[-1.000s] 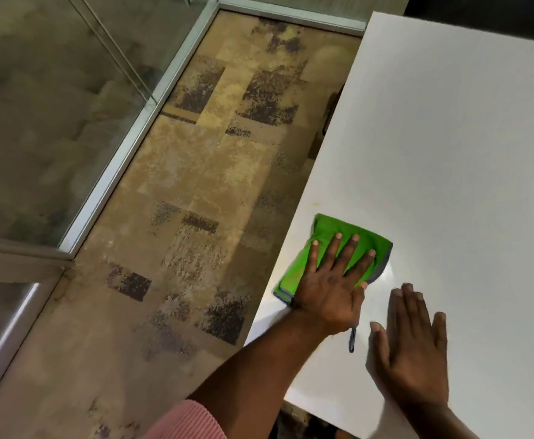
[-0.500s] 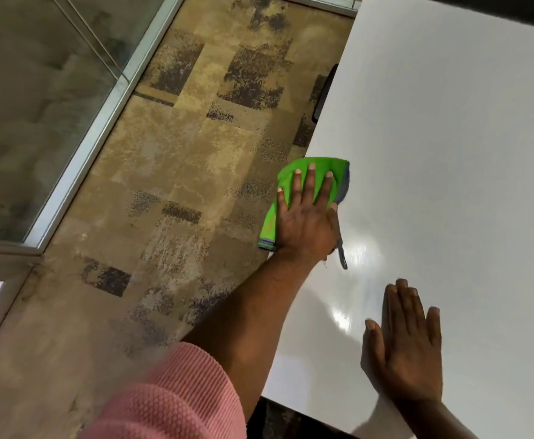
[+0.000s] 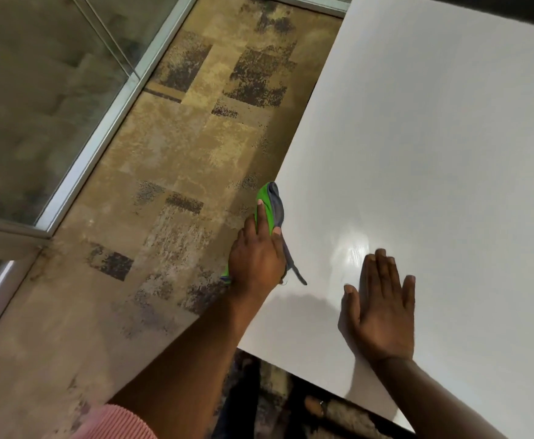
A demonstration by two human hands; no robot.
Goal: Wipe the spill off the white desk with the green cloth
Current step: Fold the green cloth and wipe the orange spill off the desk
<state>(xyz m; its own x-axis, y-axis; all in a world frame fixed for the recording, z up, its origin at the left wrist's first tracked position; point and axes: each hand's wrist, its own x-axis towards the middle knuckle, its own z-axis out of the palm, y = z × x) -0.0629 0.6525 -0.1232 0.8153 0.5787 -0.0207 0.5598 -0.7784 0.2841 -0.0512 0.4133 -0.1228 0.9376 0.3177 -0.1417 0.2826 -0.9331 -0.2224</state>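
The right hand (image 3: 383, 308) lies flat and open on the glossy white tabletop (image 3: 433, 153), fingers spread. Farther out, the left hand (image 3: 257, 255) clutches the bunched green cloth with grey trim (image 3: 270, 204) at the tabletop's left edge, its long axis running along that edge, its tip pointing away from the person.

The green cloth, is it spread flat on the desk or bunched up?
Bunched: the green cloth is gathered under the left hand at the desk edge.

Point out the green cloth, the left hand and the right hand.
green cloth (image 3: 268, 206): head view, green fold above the fingers.
left hand (image 3: 256, 264): head view, back of hand.
right hand (image 3: 383, 315): head view, back of hand.
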